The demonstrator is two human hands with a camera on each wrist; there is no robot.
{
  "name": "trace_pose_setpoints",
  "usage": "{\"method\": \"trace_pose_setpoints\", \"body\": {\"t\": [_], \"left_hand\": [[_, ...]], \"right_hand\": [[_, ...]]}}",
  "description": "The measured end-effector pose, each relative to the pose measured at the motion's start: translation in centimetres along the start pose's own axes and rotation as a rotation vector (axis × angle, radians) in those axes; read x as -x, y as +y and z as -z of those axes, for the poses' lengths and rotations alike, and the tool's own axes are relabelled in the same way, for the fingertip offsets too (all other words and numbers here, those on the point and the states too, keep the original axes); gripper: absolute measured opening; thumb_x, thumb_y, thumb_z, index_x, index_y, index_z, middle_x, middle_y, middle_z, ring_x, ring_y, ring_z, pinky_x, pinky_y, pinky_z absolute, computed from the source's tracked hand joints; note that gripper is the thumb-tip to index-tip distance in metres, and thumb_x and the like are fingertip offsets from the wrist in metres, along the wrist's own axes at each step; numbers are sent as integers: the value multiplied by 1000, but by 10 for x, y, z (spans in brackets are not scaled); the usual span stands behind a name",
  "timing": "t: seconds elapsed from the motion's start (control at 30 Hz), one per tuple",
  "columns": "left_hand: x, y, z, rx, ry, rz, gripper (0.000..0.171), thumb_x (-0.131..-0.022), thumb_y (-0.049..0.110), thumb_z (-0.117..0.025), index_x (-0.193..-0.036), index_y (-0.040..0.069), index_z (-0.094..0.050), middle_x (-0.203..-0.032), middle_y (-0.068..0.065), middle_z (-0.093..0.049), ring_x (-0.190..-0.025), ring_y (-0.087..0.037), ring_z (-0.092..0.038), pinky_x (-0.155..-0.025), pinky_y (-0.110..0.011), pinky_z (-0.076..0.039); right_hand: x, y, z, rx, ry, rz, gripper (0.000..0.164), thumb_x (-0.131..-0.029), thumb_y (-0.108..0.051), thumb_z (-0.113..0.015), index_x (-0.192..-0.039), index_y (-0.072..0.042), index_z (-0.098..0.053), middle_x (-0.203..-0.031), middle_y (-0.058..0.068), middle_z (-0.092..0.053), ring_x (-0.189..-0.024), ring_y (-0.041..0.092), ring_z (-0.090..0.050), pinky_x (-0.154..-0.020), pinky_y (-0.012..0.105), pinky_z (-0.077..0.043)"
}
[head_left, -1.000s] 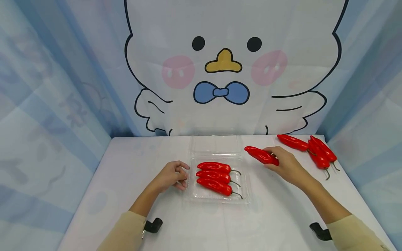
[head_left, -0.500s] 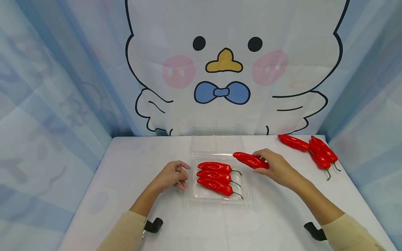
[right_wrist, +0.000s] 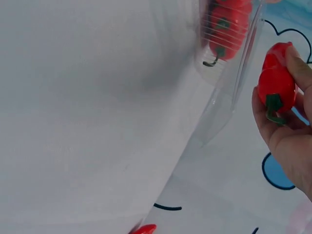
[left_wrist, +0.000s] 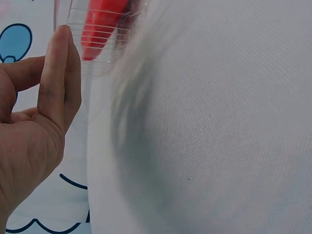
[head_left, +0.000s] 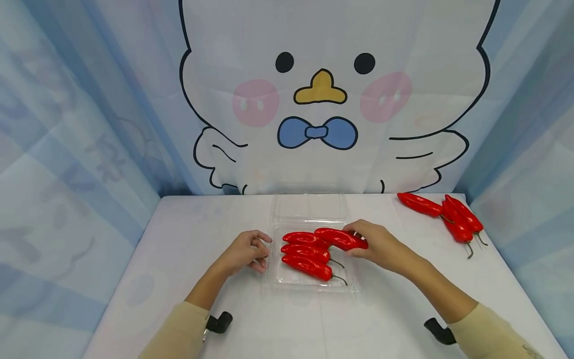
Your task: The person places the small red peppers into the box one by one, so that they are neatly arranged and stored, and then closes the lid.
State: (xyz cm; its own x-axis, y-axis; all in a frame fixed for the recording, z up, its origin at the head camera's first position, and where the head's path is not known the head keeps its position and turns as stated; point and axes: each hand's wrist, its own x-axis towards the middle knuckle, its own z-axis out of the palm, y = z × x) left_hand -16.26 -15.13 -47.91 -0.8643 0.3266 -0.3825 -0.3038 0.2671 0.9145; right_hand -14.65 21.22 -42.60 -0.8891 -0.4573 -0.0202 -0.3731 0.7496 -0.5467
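Note:
My right hand grips a red chili pepper by its stem end, over the back right part of a clear plastic box. In the right wrist view the held pepper's green stem shows between thumb and fingers. Three more red peppers lie in a row in the box, tips to the left. The held pepper overlaps the rearmost one in the head view. At the box's left wall, my left hand rests with loosely bent fingers and holds nothing; its fingertips are right at the wall.
The box's clear lid stands hinged open behind it, toward the printed curtain. Three more red peppers lie at the table's back right corner. Curtains flank the white table on both sides.
My right hand has carried the held pepper left and slightly toward me, from right of the box to over its back right part. My left hand has stayed in place.

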Motion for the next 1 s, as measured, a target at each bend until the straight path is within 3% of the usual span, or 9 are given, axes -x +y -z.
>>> {"method": "trace_pose_setpoints", "body": {"t": [0.5,1.0], "left_hand": [[0,0,0,2,-2,-5,35,-97,-3,-63,-130,-8,-54,-82,-10,-63,-62,-18,-68,-58,-35,-65],[1,1,0,1,-7,-12,35,-97,-3,-63,-130,-9,-53,-81,-10,-63,-61,-18,-68,-58,-34,-65]], "right_hand": [[-9,-26,-26,-11,-158,65,52,-86,-26,-85,-130,-10,-65,-118,0,-68,-103,14,-63,-80,24,-63],[-16,-44,-44,-23,-214,130,46,-88,-27,-84,-127,-10,-66,-123,4,-64,-109,19,-61,-82,28,-62]]}}
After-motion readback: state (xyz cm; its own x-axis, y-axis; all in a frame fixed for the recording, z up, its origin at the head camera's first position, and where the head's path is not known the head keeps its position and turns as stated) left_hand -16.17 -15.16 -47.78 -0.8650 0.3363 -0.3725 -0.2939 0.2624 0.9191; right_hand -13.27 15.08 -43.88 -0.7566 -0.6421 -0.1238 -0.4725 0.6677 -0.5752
